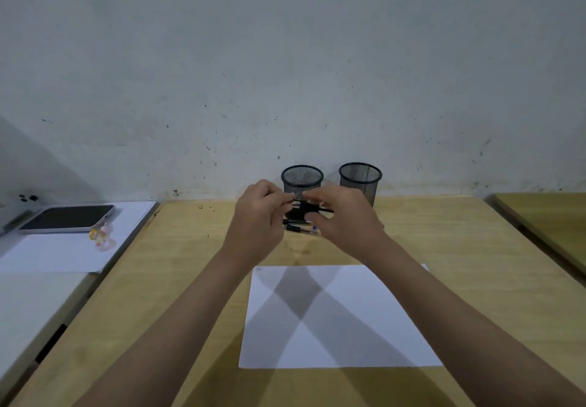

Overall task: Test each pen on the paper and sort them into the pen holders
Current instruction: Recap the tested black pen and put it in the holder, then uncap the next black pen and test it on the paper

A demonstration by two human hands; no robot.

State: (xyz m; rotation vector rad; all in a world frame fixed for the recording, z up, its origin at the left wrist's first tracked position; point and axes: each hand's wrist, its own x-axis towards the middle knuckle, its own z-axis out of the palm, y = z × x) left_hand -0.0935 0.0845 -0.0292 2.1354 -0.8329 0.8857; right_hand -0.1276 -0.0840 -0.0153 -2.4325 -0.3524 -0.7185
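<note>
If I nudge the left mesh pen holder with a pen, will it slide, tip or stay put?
The left mesh pen holder looks like thin wire mesh and seems empty, so it is probably light and would likely slide on the smooth wooden desk. It stands taller than wide, so a push near the rim might tip it.

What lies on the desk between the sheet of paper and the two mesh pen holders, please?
In the head view, loose pens lie there, between the paper and the pen holders. Above them both hands, left and right, hold a black pen.
</note>
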